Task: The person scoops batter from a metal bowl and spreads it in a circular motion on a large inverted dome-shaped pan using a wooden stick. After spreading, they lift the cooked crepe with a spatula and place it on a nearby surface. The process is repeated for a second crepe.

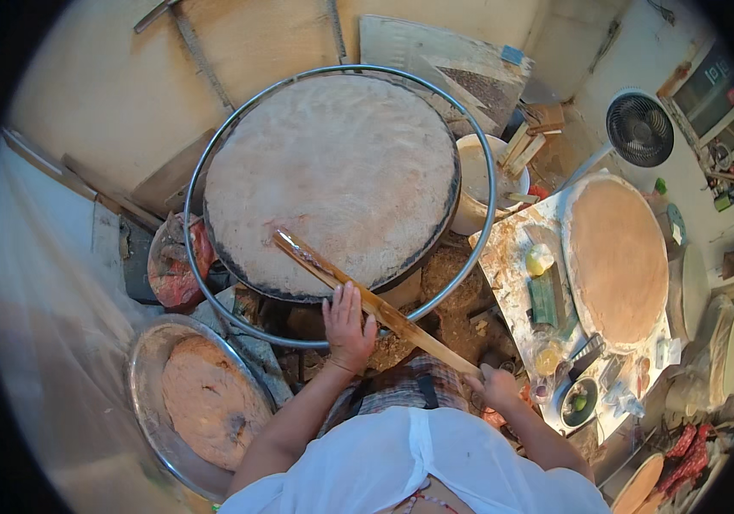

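Across the near part of a large round griddle lies a long flat wooden scraper, slanting from far left to near right. Its far end looks wet and shiny and rests on the pale, dusty-looking griddle surface. My right hand is closed round the scraper's near end. Farther along, close to the griddle's near edge, my left hand grips the scraper's middle, fingers over it and thumb on the other side. A metal hoop encircles the griddle, standing away from its rim; both hands are on its near side.
To the left, a metal basin holds pinkish-brown dough. A white bucket with wooden pieces stands behind right. On the right, a floury table carries a round stack of brown flatbreads and a small pan. A fan stands beyond.
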A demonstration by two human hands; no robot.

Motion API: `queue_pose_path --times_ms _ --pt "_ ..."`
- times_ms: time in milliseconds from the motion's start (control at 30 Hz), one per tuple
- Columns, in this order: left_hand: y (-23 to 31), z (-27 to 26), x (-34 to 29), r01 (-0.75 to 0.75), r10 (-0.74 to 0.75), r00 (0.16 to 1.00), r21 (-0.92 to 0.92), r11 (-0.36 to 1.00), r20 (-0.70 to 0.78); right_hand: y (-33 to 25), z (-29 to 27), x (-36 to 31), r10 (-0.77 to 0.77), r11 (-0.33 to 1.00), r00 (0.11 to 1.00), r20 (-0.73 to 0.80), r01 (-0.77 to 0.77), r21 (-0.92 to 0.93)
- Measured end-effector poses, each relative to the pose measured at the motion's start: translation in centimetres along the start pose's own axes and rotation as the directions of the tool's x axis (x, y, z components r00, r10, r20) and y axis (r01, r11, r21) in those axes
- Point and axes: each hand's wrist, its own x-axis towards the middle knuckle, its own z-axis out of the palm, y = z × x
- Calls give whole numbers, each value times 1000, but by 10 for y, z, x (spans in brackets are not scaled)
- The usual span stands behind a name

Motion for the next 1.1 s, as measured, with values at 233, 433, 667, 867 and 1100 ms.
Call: queue_pose_path --times_ms 233,433,667,867,1100 --pt "85 56 38 -162 175 982 -157 974 74 61 32 -37 168 936 985 -37 -148 319" --pt "120 84 165 -193 207 961 -90 977 186 34 -59 17 291 677 939 184 -338 654" --pt "74 57 131 -92 101 982 -64 994 158 10 -50 12 122 468 825 551 -538 701" --pt "18 24 76 5 -5 995 2 1000 103 -29 -21 2 16 768 937 349 -235 596" --pt "8 19 -11 -148 150 986 37 988 -68 2 30 -38 97 987 995 24 -100 123"
